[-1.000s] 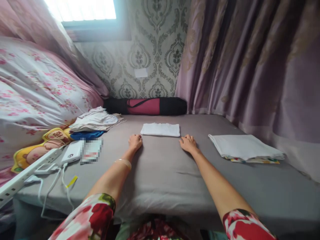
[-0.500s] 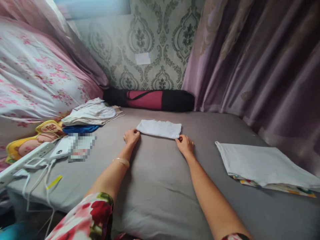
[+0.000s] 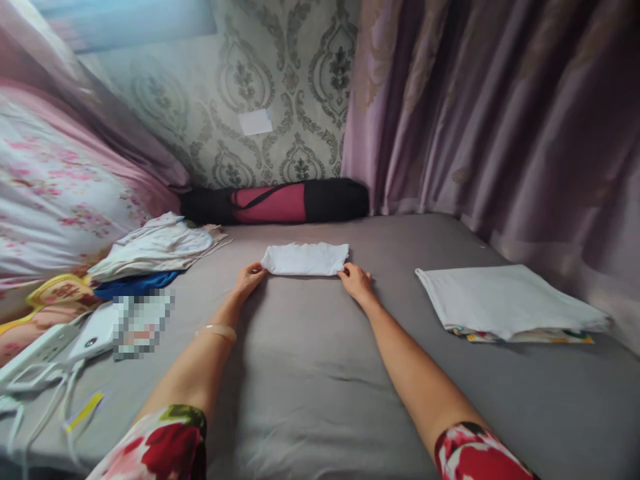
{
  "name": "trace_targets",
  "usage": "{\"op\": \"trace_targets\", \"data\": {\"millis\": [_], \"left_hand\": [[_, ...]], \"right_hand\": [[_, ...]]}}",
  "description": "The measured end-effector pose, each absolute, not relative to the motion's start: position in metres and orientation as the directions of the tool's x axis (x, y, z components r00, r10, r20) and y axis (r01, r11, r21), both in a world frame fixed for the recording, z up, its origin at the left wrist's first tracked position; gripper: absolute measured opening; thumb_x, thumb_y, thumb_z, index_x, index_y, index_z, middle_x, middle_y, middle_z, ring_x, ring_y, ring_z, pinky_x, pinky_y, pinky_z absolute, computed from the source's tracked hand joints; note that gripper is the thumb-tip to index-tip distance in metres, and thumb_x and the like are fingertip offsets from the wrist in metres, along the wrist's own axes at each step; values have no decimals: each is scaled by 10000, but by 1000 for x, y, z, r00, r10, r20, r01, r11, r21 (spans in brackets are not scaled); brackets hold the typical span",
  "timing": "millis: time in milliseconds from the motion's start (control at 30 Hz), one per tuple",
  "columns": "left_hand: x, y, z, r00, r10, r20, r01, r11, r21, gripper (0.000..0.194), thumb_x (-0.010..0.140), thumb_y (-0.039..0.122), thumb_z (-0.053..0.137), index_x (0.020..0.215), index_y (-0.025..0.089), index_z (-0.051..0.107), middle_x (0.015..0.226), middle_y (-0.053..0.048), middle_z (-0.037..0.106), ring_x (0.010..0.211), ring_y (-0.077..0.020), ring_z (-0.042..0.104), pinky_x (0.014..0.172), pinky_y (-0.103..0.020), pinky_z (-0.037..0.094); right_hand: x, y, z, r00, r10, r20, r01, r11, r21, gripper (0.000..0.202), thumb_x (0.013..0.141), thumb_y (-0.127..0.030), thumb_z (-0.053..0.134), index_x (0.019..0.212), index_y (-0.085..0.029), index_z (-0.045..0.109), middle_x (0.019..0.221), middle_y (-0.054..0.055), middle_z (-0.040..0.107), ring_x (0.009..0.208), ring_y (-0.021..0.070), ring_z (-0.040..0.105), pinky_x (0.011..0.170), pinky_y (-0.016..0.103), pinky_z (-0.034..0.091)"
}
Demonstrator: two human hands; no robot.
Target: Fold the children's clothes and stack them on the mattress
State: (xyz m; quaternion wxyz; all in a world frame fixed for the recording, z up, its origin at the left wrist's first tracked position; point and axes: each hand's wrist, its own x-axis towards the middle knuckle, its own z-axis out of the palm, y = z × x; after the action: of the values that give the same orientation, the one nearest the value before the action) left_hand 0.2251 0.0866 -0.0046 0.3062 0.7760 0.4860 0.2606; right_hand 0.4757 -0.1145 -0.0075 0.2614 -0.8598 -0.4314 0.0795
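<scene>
A small white cloth (image 3: 306, 259), folded into a long rectangle, lies on the grey bed sheet (image 3: 310, 347) in the middle. My left hand (image 3: 250, 277) pinches its near left corner between thumb and fingers. At its near right corner, my right hand (image 3: 356, 279) has its fingertips closed on the edge. A larger folded white cloth (image 3: 505, 297) lies to the right, on top of patterned fabric (image 3: 530, 338).
At the left are a pile of light clothes (image 3: 155, 243), a blue cloth (image 3: 137, 285), a white power strip (image 3: 43, 347) with cables, a white device (image 3: 97, 330) and a yellow strip (image 3: 85, 412). A black and red bag (image 3: 275, 202) lies against the wall.
The camera view has turned, so most things appear further left and slightly tilted. The small cloth's near edge now looks more level. Both hands still hold its near corners.
</scene>
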Motion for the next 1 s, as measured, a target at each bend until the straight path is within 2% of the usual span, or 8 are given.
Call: {"op": "trace_targets", "data": {"millis": [100,233,367,467,800,1000], "left_hand": [[218,97,-9,472,875,113,539,-387,748,289,674,410,553,801,177,667,628,-2,609,630,-159,554,557,-228,409],[213,99,-12,508,846,160,504,-443,741,379,678,459,507,869,172,666,629,5,587,601,-153,517,543,-233,393],[211,90,-6,483,860,165,515,-432,740,420,655,436,522,948,170,663,673,5,591,608,-156,518,557,-241,400],[211,85,-1,447,879,166,514,-404,756,462,649,461,554,983,164,673,733,-13,612,630,-162,534,574,-253,415],[214,92,-6,464,853,237,543,-486,685,526,696,616,487,838,157,703,833,-76,674,821,-233,610,732,-298,467],[215,105,-17,480,846,233,587,-507,632,505,745,586,404,780,161,675,734,-56,657,760,-225,604,643,-276,450]], "right_hand": [[473,-116,-4,625,776,86,699,-507,-504,244,960,-361,453,1026,-245,657,1110,44,700,1056,201,601,856,315,358],[471,-115,-4,648,757,86,684,-529,-503,320,991,-359,364,1025,-249,663,1110,47,701,1064,202,596,867,320,346],[472,-116,-5,658,748,88,666,-523,-532,273,967,-350,429,1153,-261,608,1145,31,693,1086,193,587,884,319,333],[473,-118,-4,651,756,68,661,-521,-540,259,946,-340,473,1159,-263,600,1132,24,696,1057,184,596,874,313,331],[474,-119,-3,630,771,91,685,-498,-532,221,949,-332,452,994,-239,647,1005,21,712,933,171,608,805,290,326],[474,-118,-5,627,774,86,695,-506,-512,234,958,-329,423,982,-234,636,1061,27,705,986,184,608,812,301,331]]}}
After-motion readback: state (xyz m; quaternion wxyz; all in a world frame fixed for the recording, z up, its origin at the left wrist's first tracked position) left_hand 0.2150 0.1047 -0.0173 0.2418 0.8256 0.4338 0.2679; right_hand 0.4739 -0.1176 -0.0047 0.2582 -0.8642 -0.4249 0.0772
